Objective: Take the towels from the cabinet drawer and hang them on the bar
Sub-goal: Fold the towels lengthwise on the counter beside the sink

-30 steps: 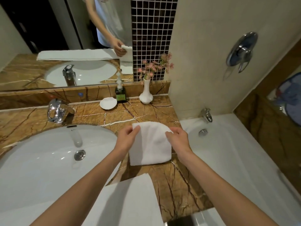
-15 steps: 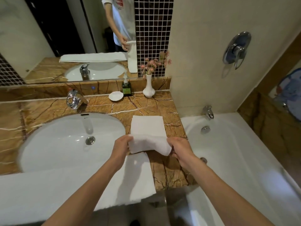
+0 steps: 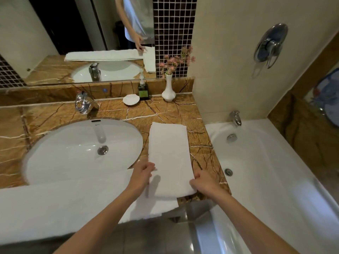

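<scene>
The left hand (image 3: 142,176) and right hand (image 3: 203,182) pinch the near corners of the small white folded towel (image 3: 168,153) — probably to lay it straight on the brown marble table (image 3: 165,110).

Both hands are on the small towel (image 3: 169,158): left hand (image 3: 142,177) holds its near-left edge, right hand (image 3: 204,182) its near-right. It lies flat on the desk (image 3: 165,110), sink (image 3: 73,153) at nine o'clock, bathtub (image 3: 256,162) at three.
</scene>
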